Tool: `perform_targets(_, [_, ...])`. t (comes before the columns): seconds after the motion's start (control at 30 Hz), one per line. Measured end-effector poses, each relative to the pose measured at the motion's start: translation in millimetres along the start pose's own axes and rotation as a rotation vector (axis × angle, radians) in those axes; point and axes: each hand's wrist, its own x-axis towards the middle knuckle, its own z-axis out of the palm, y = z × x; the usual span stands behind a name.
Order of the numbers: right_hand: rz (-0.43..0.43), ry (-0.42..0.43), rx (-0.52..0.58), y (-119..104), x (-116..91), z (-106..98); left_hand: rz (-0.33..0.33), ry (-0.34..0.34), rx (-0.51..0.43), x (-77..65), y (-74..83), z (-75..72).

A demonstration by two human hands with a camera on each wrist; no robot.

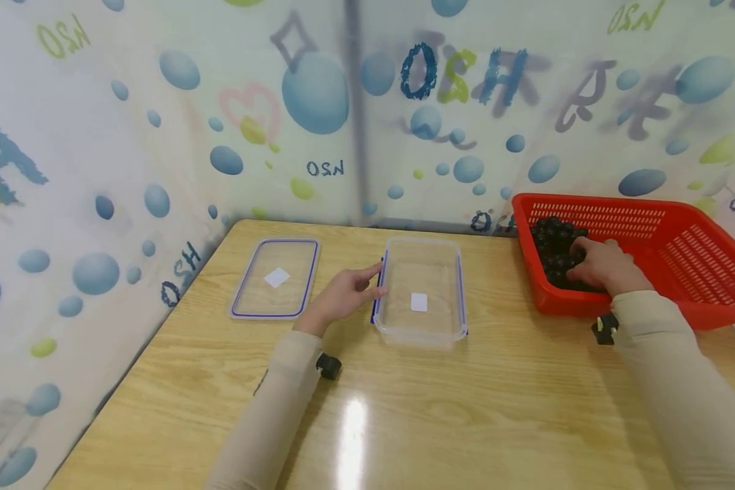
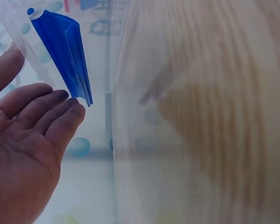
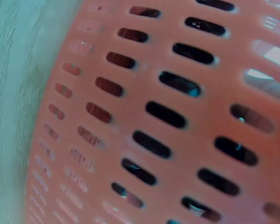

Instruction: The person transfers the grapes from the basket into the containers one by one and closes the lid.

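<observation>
In the head view, a clear plastic food box (image 1: 420, 272) with blue clips stands without its lid on the wooden table. My left hand (image 1: 346, 296) is at its left wall, fingers extended. The left wrist view has those fingertips (image 2: 78, 109) right by a hanging blue clip (image 2: 67, 51). On the right, my right hand (image 1: 606, 264) reaches into a red plastic basket (image 1: 667, 313), its curled fingers gripping a bunch of black grapes (image 1: 551, 238). Slots in the basket wall (image 3: 144, 88) show dark grapes and bits of fingers in the right wrist view; most of that hand is hidden.
The box's clear lid (image 1: 275, 279), with a blue seal and a white label, lies flat left of the box. A patterned curtain (image 1: 367, 136) hangs behind the table (image 1: 465, 408) and along its left side. The basket's raised rim surrounds the grapes.
</observation>
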Motion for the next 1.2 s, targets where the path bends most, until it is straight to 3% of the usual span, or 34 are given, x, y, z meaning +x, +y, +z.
perform_targets(0.23, [-0.022, 0.128, -0.014, -1.4, -5.2, -5.8, -0.037, -0.003, 0.011, 0.0, 1.0, 0.0])
perform_targets(0.53, [-0.035, 0.302, -0.043, -5.2, -13.4, -19.5, -0.024, 0.001, 0.011, 0.0, 2.8, 0.8])
perform_targets(0.73, [-0.030, 0.356, 0.048, -12.1, -18.5, -21.4, -0.042, -0.015, 0.011, -3.9, 0.3, 3.0])
perform_targets(0.97, [-0.026, 0.515, 0.198, -40.8, -24.5, -33.5, -0.006, 0.000, 0.015, -2.0, 1.3, 2.4])
perform_targets(1.2, [-0.140, 0.533, 0.265, -83.7, -33.0, -30.0, -0.014, 0.000, 0.016, -1.6, 5.2, 1.1])
